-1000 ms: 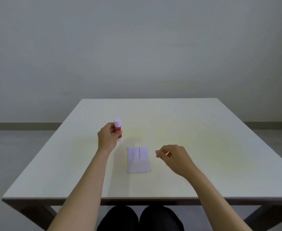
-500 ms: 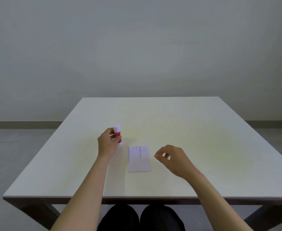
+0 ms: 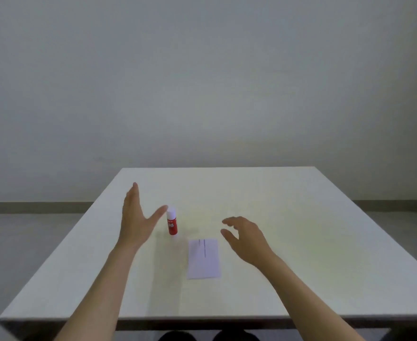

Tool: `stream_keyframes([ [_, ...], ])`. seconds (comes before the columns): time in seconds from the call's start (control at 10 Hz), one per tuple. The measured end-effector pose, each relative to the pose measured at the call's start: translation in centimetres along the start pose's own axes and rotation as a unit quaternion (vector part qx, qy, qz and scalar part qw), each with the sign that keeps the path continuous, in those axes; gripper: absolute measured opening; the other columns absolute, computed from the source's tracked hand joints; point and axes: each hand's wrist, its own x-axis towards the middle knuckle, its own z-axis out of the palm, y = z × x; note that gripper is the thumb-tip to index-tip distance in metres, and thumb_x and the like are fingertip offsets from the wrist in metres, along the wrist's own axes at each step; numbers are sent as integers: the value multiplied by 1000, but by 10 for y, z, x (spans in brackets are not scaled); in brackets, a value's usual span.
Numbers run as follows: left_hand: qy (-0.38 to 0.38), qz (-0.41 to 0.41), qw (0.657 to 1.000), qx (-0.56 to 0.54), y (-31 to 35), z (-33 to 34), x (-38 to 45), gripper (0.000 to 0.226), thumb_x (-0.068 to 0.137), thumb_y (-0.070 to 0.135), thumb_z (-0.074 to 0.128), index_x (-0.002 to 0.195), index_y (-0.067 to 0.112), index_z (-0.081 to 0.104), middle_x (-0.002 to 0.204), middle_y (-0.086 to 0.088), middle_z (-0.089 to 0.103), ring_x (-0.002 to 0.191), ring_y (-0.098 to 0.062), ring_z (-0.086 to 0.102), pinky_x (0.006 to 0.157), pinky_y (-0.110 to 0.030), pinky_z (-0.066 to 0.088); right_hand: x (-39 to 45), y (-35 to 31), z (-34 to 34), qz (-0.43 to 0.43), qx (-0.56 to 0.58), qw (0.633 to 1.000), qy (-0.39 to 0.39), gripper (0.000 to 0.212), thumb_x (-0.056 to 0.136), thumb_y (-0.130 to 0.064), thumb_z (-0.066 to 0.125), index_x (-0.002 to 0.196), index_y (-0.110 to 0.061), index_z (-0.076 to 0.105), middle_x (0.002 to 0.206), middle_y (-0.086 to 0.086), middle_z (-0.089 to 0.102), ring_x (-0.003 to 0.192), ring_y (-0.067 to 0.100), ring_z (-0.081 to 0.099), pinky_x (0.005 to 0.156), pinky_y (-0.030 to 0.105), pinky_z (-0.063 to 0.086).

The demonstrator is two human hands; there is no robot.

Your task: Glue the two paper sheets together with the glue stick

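Observation:
A red glue stick (image 3: 172, 222) with a white cap stands upright on the white table (image 3: 288, 217). Just left of it my left hand (image 3: 138, 219) is spread wide, thumb tip close to the cap, holding nothing. A small white paper (image 3: 204, 258) with a short printed line lies flat near the table's middle front; it looks like one stacked piece, and I cannot tell whether two sheets are there. To the paper's right my right hand (image 3: 245, 238) hovers with curled, parted fingers and nothing in it.
The table's front edge (image 3: 202, 319) runs across the bottom of the view, with my knees below it. A plain wall stands behind the table, and grey floor shows on both sides.
My left hand has let go of the glue stick, which now stands alone on the table, and has spread out. My right hand has loosened its fingers and lifted slightly.

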Motion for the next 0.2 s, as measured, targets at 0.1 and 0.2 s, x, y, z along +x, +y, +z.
stream_keyframes([
  [0.1,32,86,994,56,37,-31,31,72,95,34,48,151,8,11,161,-8,11,149,-20,4,119,-39,8,37,-38,-22,-27,23,996,80,46,100,-29,40,142,-10,42,152,5,39,140,18,35,112,28,24],
  [0.2,-19,133,984,114,93,-48,62,66,100,33,33,151,4,2,161,-10,1,149,-21,-1,119,-42,4,77,-85,-59,-76,42,989,120,47,102,-24,35,144,-3,36,156,11,30,145,23,25,114,32,21],
])
